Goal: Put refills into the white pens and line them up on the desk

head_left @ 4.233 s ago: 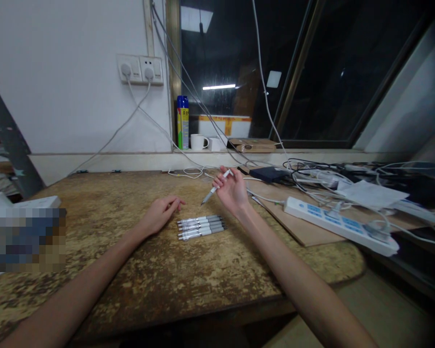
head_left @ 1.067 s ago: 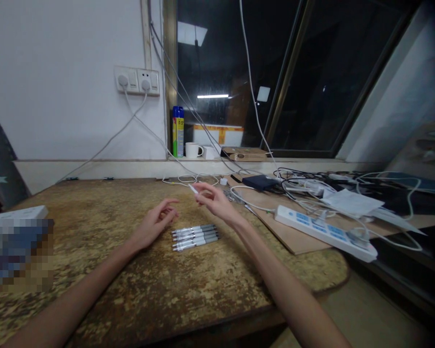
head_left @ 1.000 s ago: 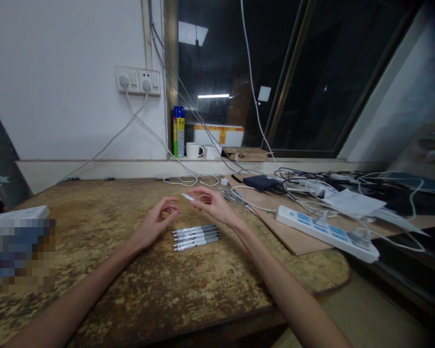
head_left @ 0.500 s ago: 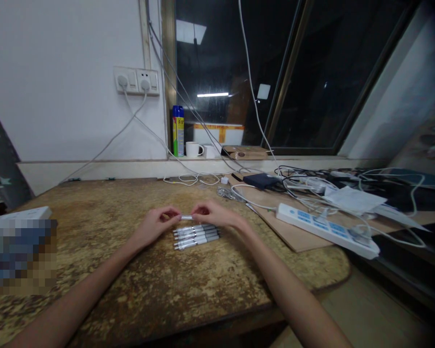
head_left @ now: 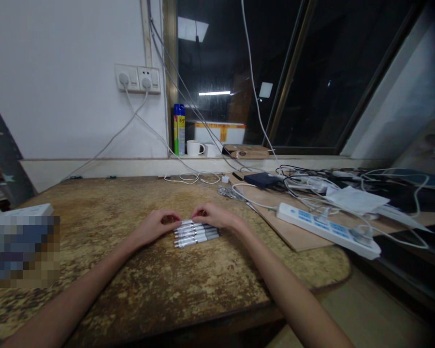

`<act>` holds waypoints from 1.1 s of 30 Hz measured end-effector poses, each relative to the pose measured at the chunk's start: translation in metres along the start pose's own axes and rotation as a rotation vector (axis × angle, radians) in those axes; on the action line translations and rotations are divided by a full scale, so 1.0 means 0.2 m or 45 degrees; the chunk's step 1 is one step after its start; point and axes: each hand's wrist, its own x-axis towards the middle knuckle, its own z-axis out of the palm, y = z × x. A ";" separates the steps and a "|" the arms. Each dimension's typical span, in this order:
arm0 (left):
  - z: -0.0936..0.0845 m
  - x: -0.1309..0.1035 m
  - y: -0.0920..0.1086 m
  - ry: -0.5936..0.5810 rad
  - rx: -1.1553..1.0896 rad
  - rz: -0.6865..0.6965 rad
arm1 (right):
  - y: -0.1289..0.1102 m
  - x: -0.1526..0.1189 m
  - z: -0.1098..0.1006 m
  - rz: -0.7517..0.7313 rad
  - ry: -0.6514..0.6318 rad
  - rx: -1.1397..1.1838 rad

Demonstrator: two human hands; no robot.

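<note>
Several white and grey pens point(head_left: 197, 237) lie side by side in a row on the worn wooden table point(head_left: 159, 290). At the far edge of the row, a pen point(head_left: 187, 223) is pinched between both hands, right against the others. My left hand point(head_left: 157, 224) has its thumb and forefinger closed at the pen's left end. My right hand point(head_left: 212, 215) grips the same pen from the right, its fingers covering that end.
A white power strip point(head_left: 326, 229) and tangled cables lie at the right on a brown board point(head_left: 290, 237). Behind the pens is a small clear bag point(head_left: 230, 192). A spray can point(head_left: 179, 129) and a white mug point(head_left: 195, 148) stand on the sill.
Both hands have lowered the held pen slightly toward me, so it now lies against the row instead of above it.
</note>
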 end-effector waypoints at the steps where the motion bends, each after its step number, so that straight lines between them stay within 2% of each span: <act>1: 0.00 0.00 0.00 -0.005 -0.003 -0.005 | 0.00 0.00 0.00 -0.007 0.007 -0.008; 15: -0.03 -0.01 0.05 -0.082 -0.034 -0.013 | 0.01 0.00 0.02 0.012 0.001 0.019; 19: -0.02 -0.01 0.02 -0.080 -0.039 -0.032 | 0.02 0.01 0.02 0.046 0.026 0.022; 24: -0.03 -0.01 -0.03 -0.007 -0.083 -0.062 | 0.05 0.01 0.02 0.038 0.094 0.142; 29: -0.02 -0.01 -0.03 0.108 -0.108 -0.105 | 0.08 0.03 -0.02 0.135 0.289 0.389; 33: -0.01 -0.02 -0.02 0.206 -0.130 -0.137 | 0.12 0.01 -0.03 0.295 0.609 0.655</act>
